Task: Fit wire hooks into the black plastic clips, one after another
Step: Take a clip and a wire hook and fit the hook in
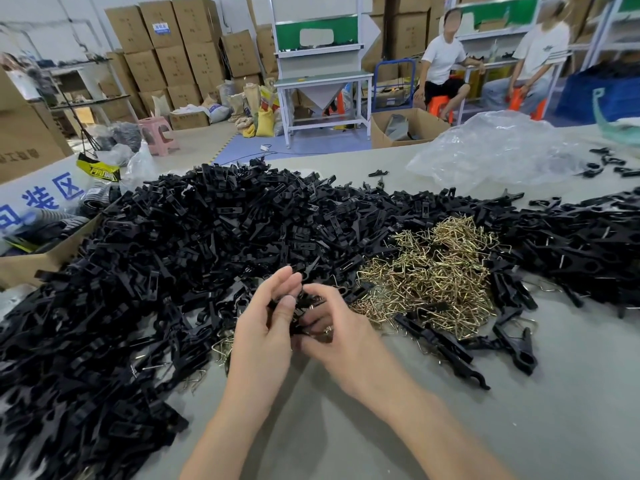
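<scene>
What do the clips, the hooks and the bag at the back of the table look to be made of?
Clips: moulded black plastic, mostly matt, with dull highlights along the edges. Hooks: thin bent metal wire, shiny and brassy-gold; whether plated steel or brass cannot be told. Bag: thin clear plastic film, crumpled and glinting.

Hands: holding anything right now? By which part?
Both hands grip one black plastic clip: left hand pinches its left side, right hand its right. The hands cover most of it, so the exact spot cannot be told.
</scene>
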Motion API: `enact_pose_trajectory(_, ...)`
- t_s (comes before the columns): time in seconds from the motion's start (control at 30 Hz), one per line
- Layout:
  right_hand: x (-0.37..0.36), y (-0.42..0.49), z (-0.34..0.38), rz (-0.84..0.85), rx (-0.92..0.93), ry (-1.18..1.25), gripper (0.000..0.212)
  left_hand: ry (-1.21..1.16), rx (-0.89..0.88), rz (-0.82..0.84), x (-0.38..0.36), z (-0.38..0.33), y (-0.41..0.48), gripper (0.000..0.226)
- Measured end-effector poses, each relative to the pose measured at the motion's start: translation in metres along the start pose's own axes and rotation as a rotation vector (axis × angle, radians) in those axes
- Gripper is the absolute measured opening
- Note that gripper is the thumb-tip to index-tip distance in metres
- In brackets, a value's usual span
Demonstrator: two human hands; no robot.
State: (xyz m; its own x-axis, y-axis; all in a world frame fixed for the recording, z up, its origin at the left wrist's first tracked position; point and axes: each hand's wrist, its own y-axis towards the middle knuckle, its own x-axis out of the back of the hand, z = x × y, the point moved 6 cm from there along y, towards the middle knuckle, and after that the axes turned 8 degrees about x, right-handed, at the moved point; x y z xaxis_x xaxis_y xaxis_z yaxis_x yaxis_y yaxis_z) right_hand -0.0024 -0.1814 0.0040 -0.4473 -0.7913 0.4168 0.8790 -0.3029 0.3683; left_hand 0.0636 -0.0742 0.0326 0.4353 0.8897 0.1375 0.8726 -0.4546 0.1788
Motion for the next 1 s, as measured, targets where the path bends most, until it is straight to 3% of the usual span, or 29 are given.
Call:
enact_pose_trajectory(0.1, -0.006, -0.002, 0.004, 0.046, 0.074, -0.143, 0.071, -0.092, 0.065, 0.03, -0.003, 0.007, -0.001, 0.038)
enact_pose_trajectory(0.23, -0.003, -0.003, 0.004, 0.046, 0.073, -0.173, 0.063, -0.426, 0.162, 0.01, 0.003, 0.012, 0.003, 0.031)
enact_pose_trajectory(0.37, 0.012, 0.001, -0.003, -0.122, -0.073, 0.156, 0.03, -0.637, 0.225, -0.036, 0.015, 0.012, 0.008, 0.03)
enact_pose_trajectory(0.47, 0.017, 0.004, -0.006, -0.183, -0.153, 0.448, 0.024, -0.585, 0.279, 0.022, 0.006, 0.012, 0.006, 0.03)
enact_pose_trajectory(0.57, 0.019, 0.005, -0.007, -0.18, -0.162, 0.554, 0.027, -0.48, 0.301, 0.088, -0.003, 0.015, 0.003, 0.03)
enact_pose_trajectory(0.83, 0.021, 0.005, -0.01, -0.19, -0.187, 0.606, 0.03, -0.438, 0.284, 0.08, -0.002, 0.013, 0.002, 0.022)
enact_pose_trajectory(1.0, 0.021, 0.005, -0.009, -0.181, -0.174, 0.581, 0.036, -0.401, 0.292, 0.112, -0.006, 0.017, 0.002, 0.037)
